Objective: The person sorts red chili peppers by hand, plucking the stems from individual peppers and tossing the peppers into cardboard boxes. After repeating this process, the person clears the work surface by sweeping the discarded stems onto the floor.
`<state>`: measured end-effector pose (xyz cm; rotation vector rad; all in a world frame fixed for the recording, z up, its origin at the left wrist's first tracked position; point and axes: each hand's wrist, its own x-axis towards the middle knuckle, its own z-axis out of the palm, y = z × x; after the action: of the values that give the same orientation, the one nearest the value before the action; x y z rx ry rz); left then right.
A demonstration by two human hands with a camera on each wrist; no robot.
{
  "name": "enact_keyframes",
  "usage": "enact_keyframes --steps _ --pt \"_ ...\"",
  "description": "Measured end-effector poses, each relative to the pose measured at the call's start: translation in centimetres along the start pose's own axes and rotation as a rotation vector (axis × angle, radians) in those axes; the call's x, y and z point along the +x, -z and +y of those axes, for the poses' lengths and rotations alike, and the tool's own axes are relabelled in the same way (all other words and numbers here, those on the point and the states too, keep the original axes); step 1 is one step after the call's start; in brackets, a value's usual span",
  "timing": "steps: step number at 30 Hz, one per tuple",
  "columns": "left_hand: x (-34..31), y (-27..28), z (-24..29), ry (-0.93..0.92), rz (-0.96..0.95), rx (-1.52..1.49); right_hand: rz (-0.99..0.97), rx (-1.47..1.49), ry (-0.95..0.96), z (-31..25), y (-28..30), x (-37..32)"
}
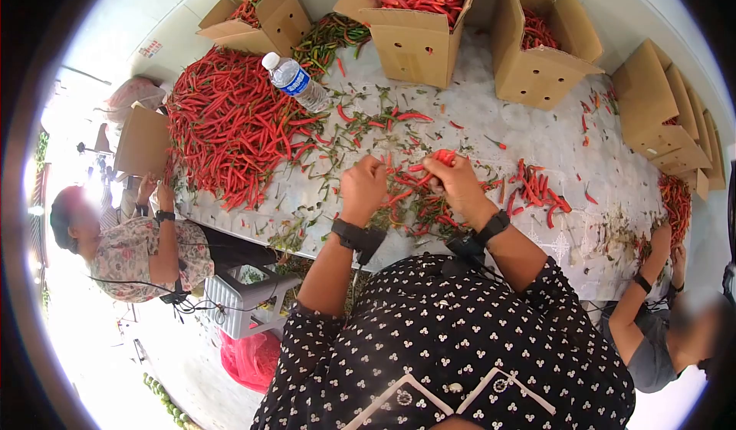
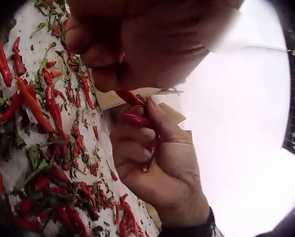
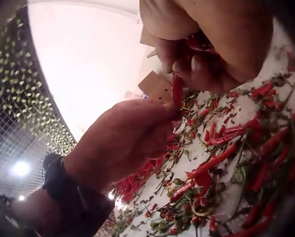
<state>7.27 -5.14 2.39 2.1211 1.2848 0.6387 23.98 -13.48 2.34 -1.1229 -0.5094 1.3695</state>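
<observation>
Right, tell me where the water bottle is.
In the head view, the water bottle is at upper left, beside the large red chilli heap, near the green chillies.

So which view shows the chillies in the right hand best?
Left wrist: the right hand shows side-on and close, with red chillies between its fingers. Head has them small, at the fingertips. Right wrist is close too, but the hand itself covers most of them.

We are wearing a black collared shirt (image 1: 460, 330) scattered with small white motifs, pale trim (image 1: 525, 392) running in angled lines, light round buttons (image 1: 456, 388) showing, black straps (image 1: 493, 227) circling both wrists.
</observation>
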Motion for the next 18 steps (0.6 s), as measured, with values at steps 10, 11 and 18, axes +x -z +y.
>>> enact_keyframes --steps 10,11,18 --pt "1.0 -2.5 -1.5 -0.421 -0.258 0.271 0.172 0.208 -0.261 1.3 2.5 -0.8" --pt "0.8 -2.8 -1.7 -0.417 -0.24 0.242 0.174 0.209 -0.261 1.4 2.5 -0.9" --pt "0.7 -1.4 -2.0 -0.332 -0.291 0.308 0.08 0.062 -0.28 2.0 2.0 -0.6"
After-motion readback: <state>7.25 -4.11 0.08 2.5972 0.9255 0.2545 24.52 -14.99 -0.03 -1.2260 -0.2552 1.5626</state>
